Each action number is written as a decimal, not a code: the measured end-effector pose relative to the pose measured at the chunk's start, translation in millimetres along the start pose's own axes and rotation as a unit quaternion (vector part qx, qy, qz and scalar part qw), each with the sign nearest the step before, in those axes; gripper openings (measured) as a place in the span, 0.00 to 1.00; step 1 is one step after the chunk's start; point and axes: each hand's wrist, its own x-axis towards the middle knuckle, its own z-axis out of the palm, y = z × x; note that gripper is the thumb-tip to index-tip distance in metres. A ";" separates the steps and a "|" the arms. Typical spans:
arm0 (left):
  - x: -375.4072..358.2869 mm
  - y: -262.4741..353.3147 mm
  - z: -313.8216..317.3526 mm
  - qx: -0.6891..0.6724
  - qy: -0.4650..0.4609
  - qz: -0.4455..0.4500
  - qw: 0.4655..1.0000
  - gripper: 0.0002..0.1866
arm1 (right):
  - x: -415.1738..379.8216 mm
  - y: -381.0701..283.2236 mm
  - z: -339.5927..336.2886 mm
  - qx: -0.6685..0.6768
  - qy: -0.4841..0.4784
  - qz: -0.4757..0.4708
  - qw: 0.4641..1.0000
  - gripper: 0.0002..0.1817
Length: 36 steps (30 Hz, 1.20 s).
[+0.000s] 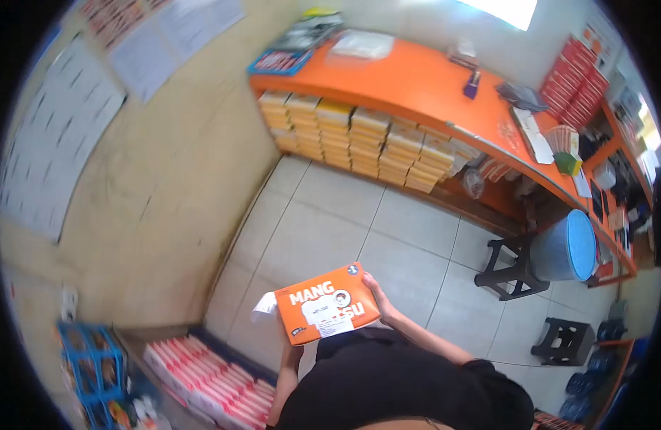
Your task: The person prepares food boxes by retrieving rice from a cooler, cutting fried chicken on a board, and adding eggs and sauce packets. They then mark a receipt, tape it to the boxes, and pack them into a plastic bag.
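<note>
An orange cardboard box [329,304] with large white "MANG" lettering, a round logo and white labels is held up in front of my body. My right hand [377,295] grips its right edge, thumb side showing. From below, my left hand [291,348] supports the lower left corner; its fingers are mostly hidden behind the box. A curled strip of white paper [264,308] sticks out at the box's left side.
An orange counter [409,72] runs along the far wall, with stacked yellow-and-white boxes [352,140] beneath. At right, a blue-lidded bin [577,247] stands by a black stool [513,269]. Red-and-white packages [209,380] and blue crates [93,362] sit lower left.
</note>
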 end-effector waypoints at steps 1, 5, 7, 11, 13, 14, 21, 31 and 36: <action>21.5 1.7 -0.3 0.015 -0.051 0.016 0.998 0.32 | 13.4 -1.9 -12.7 0.019 0.036 -0.049 0.998 0.34; 124.6 -26.2 33.4 -0.068 -0.123 0.042 0.989 0.26 | 64.3 -32.3 -61.0 0.024 0.091 -0.172 0.981 0.33; 131.0 -26.4 49.7 0.070 -0.225 0.114 0.965 0.29 | 61.7 -15.0 -87.6 0.049 0.081 -0.171 0.981 0.34; 195.7 -0.7 84.8 0.045 -0.280 0.253 0.925 0.30 | 41.8 -75.6 -33.2 0.015 0.091 -0.293 0.952 0.38; 247.9 40.8 139.6 -0.082 -0.320 -0.061 0.942 0.33 | 83.2 -100.6 -61.6 0.047 0.132 -0.323 0.936 0.38; 276.5 44.6 158.5 -0.073 -0.332 -0.079 0.937 0.34 | 105.0 -111.2 -73.1 0.051 0.163 -0.362 0.917 0.38; 425.1 67.7 299.8 -0.117 -0.380 -0.114 0.910 0.39 | 204.9 -238.6 -133.9 0.086 0.141 -0.407 0.898 0.38; 561.7 79.2 275.1 0.354 -0.505 0.004 0.788 0.37 | 278.7 -241.3 -272.6 -0.135 0.442 -0.337 0.820 0.28; 605.8 175.2 163.5 0.716 -0.103 0.446 0.527 0.32 | 287.7 -308.0 -51.4 -0.359 0.477 -0.468 0.651 0.22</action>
